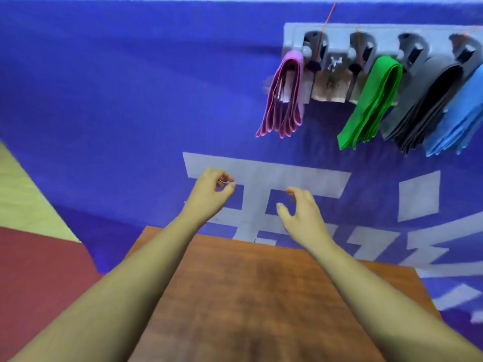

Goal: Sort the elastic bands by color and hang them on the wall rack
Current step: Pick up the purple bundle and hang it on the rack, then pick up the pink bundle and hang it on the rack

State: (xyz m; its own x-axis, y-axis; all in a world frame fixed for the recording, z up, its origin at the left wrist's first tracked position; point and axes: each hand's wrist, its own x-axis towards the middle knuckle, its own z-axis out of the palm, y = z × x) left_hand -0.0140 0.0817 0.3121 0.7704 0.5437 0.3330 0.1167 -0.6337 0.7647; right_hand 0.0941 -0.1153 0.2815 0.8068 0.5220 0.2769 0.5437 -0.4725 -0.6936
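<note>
Pink bands [285,97], green bands [373,100], dark bands [428,108] and blue bands [462,116] hang on wall rack [292,35], 1 o'clock. Left hand [211,192], right hand [300,212] loosely curled, grasping nothing, past counter [248,283] far edge. Hanging looks done; next, check for strays.

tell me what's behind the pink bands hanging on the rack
Behind the pink bands you can see the left end of the grey wall rack and, lower down, the blue banner. The part they hang over is covered by the bands themselves.
</note>
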